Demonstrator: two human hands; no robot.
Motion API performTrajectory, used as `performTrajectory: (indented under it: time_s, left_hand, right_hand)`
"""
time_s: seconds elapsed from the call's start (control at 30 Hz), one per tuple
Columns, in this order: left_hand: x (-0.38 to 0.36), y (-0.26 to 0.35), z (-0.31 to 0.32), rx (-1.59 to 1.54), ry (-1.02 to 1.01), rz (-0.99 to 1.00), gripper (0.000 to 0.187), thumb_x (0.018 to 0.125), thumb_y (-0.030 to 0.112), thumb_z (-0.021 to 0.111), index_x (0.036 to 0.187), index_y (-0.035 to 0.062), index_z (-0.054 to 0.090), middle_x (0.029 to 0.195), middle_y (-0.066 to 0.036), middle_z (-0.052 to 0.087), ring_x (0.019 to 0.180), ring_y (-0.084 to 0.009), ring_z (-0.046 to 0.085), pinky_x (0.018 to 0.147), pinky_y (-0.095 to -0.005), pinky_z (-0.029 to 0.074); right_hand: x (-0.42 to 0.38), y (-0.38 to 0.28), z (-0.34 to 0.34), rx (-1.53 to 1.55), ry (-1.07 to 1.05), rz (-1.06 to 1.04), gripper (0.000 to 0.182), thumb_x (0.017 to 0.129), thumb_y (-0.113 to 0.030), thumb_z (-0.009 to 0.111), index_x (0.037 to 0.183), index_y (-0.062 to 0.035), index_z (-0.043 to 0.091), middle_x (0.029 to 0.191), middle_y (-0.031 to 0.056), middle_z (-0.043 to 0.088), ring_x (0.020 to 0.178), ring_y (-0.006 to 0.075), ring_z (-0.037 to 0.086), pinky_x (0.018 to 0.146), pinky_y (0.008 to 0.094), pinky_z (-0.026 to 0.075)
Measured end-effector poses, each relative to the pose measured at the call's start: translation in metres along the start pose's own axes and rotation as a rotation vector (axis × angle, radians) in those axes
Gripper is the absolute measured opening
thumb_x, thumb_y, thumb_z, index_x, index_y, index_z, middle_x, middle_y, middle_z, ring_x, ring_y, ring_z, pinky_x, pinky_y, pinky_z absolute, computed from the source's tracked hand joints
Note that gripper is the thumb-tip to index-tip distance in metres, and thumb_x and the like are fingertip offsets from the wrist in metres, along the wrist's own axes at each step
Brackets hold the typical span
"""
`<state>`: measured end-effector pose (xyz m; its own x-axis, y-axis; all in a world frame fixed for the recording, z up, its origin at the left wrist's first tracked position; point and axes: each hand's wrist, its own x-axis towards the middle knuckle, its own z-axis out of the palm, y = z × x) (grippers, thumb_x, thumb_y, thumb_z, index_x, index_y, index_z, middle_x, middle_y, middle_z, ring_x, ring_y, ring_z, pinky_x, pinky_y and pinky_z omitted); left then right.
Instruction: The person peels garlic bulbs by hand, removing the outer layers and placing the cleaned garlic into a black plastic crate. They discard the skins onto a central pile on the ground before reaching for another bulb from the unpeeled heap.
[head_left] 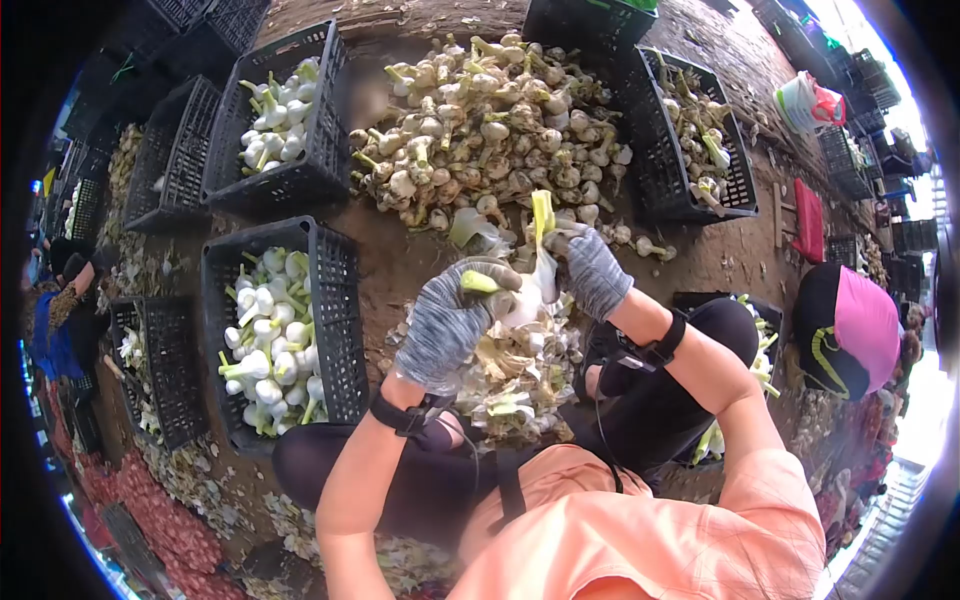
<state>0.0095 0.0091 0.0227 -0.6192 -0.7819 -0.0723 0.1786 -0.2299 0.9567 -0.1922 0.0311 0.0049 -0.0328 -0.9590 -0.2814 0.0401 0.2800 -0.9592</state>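
Garlic bulb (522, 312) sits just beyond the fingertips of the left hand (445, 320), pale and smooth between the two gloves. Left fingers curl closed around it, with a cut stem (480, 282) poking out over them. The right hand (594, 272), just beside, is bent into a pinch and appears to have hold of a pale skin (545, 275) with a green-yellow stalk (543, 213) standing above; the exact finger contact is partly hidden. For a clean strip, the left hold should probably be snug without squeezing, while the right pinches near the base of the skin and draws steadily away, since a jerk could tear it. Working directly above the husk pile (525, 375) below both hands keeps scraps together. Beyond the hands lies a heap of soiled garlic (500, 130); left of the left hand stands a black crate (338, 310) of white bulbs (268, 335).
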Motion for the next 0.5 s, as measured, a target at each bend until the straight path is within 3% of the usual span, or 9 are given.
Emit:
performTrajectory:
  time_s: [0.03, 0.07, 0.1, 0.17, 0.2, 0.33, 0.43, 0.47, 0.5]
  left_hand:
    - [-0.001, 0.004, 0.0, 0.001, -0.007, -0.003, 0.022, 0.079, 0.015, 0.068, 0.097, 0.0039, 0.061, 0.097, -0.004, 0.061, 0.088, -0.0101, 0.056, 0.074, -0.0232, 0.046]
    - [-0.001, 0.009, 0.0, -0.098, -0.061, -0.03, 0.023, 0.079, 0.017, 0.068, 0.096, 0.0039, 0.061, 0.098, -0.005, 0.06, 0.09, -0.0111, 0.055, 0.076, -0.0239, 0.046]
    - [-0.001, 0.013, 0.0, -0.196, -0.114, -0.055, 0.024, 0.078, 0.018, 0.069, 0.096, 0.0039, 0.061, 0.099, -0.006, 0.059, 0.092, -0.0121, 0.055, 0.078, -0.0247, 0.045]
    - [0.0, 0.01, -0.002, -0.31, -0.151, -0.01, 0.027, 0.078, 0.019, 0.069, 0.098, 0.0042, 0.059, 0.1, -0.006, 0.058, 0.094, -0.0153, 0.055, 0.081, -0.0259, 0.046]
    - [-0.001, 0.011, -0.001, -0.454, -0.036, -0.077, 0.028, 0.078, 0.018, 0.068, 0.1, 0.0042, 0.058, 0.101, -0.006, 0.058, 0.094, -0.017, 0.056, 0.081, -0.0272, 0.047]
    - [0.001, 0.002, -0.019, -0.824, 0.271, -0.227, 0.027, 0.083, 0.015, 0.061, 0.107, 0.0047, 0.056, 0.103, -0.009, 0.059, 0.097, -0.0199, 0.058, 0.078, -0.0348, 0.054]
    - [0.005, -0.012, -0.041, -0.901, 0.362, -0.266, 0.025, 0.083, 0.015, 0.061, 0.107, 0.0073, 0.059, 0.098, -0.009, 0.062, 0.092, -0.0174, 0.06, 0.074, -0.0319, 0.055]
    - [0.005, -0.016, -0.044, -0.952, 0.424, -0.281, 0.024, 0.083, 0.015, 0.061, 0.106, 0.0074, 0.06, 0.098, -0.009, 0.062, 0.089, -0.0173, 0.06, 0.071, -0.0305, 0.055]
    - [0.006, -0.013, -0.045, -1.001, 0.485, -0.299, 0.023, 0.084, 0.014, 0.061, 0.105, 0.0075, 0.06, 0.098, -0.008, 0.063, 0.085, -0.0171, 0.061, 0.068, -0.0291, 0.054]
  right_hand:
    - [0.009, 0.017, -0.008, -0.57, -0.133, -0.361, 0.019, 0.086, -0.011, 0.051, 0.1, 0.0009, 0.055, 0.074, 0.0067, 0.057, 0.063, 0.0109, 0.055, 0.055, 0.0265, 0.049]
    - [0.017, 0.022, -0.011, -1.087, -0.056, -0.797, 0.019, 0.086, -0.01, 0.051, 0.101, -0.001, 0.056, 0.072, 0.0081, 0.058, 0.064, 0.0122, 0.056, 0.056, 0.0271, 0.049]
    - [0.018, 0.03, -0.009, -1.086, -0.054, -0.798, 0.019, 0.086, -0.01, 0.051, 0.101, -0.001, 0.056, 0.072, 0.0081, 0.058, 0.064, 0.0122, 0.056, 0.056, 0.0271, 0.049]
    - [0.015, 0.042, 0.005, -0.246, -0.033, 0.191, 0.02, 0.086, -0.012, 0.052, 0.104, -0.0039, 0.057, 0.071, 0.0094, 0.059, 0.066, 0.0141, 0.057, 0.06, 0.028, 0.049]
    - [0.011, 0.051, 0.005, -0.4, -0.209, -0.104, 0.025, 0.084, -0.013, 0.053, 0.107, -0.0038, 0.056, 0.077, 0.0091, 0.06, 0.07, 0.0144, 0.058, 0.063, 0.0279, 0.05]
    - [-0.012, 0.027, -0.027, -0.362, -0.608, -0.184, 0.037, 0.074, -0.014, 0.063, 0.108, -0.0045, 0.057, 0.101, 0.01, 0.059, 0.091, 0.0206, 0.058, 0.074, 0.0308, 0.049]
    - [-0.02, 0.009, -0.051, 0.439, -0.826, 0.214, 0.043, 0.077, -0.03, 0.065, 0.111, -0.0051, 0.054, 0.101, 0.0086, 0.059, 0.095, 0.0198, 0.057, 0.082, 0.0322, 0.047]
    - [-0.02, 0.005, -0.052, 0.547, -0.807, 0.323, 0.047, 0.078, -0.035, 0.066, 0.112, -0.0052, 0.053, 0.101, 0.0082, 0.059, 0.096, 0.0195, 0.056, 0.084, 0.0327, 0.047]
    - [-0.02, -0.004, -0.044, 0.317, -0.744, 0.329, 0.044, 0.08, -0.034, 0.064, 0.11, -0.0043, 0.054, 0.098, 0.0083, 0.058, 0.091, 0.0199, 0.056, 0.08, 0.032, 0.047]
